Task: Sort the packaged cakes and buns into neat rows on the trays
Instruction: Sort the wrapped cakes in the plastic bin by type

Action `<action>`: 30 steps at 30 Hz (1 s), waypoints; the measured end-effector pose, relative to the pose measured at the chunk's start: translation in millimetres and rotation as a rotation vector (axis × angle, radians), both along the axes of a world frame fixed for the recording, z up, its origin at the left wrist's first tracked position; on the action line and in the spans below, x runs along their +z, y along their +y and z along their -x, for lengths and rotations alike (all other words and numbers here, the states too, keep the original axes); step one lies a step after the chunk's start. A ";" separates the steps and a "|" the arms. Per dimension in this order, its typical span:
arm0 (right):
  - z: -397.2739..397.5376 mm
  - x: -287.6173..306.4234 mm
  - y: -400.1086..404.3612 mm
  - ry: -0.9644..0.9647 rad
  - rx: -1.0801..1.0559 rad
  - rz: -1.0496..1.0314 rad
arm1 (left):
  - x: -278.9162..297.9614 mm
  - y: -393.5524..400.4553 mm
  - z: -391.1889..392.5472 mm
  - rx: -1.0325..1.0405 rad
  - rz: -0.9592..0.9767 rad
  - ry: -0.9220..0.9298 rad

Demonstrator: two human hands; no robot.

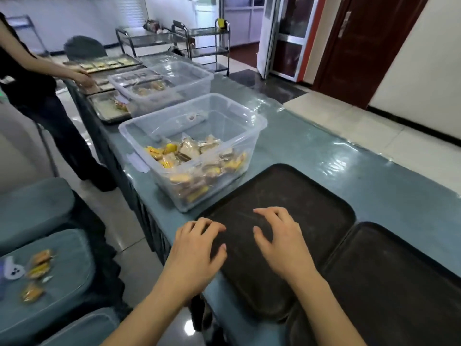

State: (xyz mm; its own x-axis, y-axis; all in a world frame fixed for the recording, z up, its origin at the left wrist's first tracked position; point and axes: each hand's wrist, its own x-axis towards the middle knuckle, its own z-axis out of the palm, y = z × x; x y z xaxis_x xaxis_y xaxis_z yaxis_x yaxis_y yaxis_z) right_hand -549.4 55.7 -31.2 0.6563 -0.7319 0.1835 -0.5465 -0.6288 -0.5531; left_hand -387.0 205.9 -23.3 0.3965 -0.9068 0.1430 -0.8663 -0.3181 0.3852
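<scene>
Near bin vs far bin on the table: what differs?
The near bin holds a deep heap of wrapped cakes and buns; the far bin holds only a few. The near bin sits beside the dark tray under both hands; the far bin sits beside metal trays, by another person. Both are clear plastic, lidless.

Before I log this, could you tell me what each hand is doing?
Left hand: open, empty, over the dark tray.
Right hand: open, empty, over it.
</scene>
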 end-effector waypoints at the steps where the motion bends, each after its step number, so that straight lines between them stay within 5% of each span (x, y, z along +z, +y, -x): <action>1: -15.0 1.6 -6.4 -0.009 0.013 -0.004 | 2.3 -2.7 -14.1 0.003 0.003 0.002; 14: -191.3 20.3 -110.4 -0.247 0.086 -0.073 | 44.8 -96.4 -206.9 -0.047 -0.098 -0.210; 19: -244.9 25.4 -139.0 -0.229 0.096 -0.077 | 39.0 -131.3 -290.9 0.012 -0.203 -0.154; 25: -288.3 19.8 -144.2 -0.152 0.067 -0.074 | 34.8 -188.8 -381.7 -0.145 -0.537 -0.216; 30: -325.3 16.6 -131.8 0.138 0.052 -0.115 | 12.9 -231.9 -431.0 -0.465 -0.853 -0.548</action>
State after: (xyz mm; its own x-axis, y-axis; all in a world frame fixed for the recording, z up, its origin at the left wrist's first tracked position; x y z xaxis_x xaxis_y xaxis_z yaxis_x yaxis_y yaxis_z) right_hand -224.1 -76.0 -14.6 0.7071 -0.7071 0.0064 -0.5903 -0.5952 -0.5453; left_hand 44.0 -26.0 -10.4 0.0669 -0.8354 -0.5456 -0.9558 0.1032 -0.2752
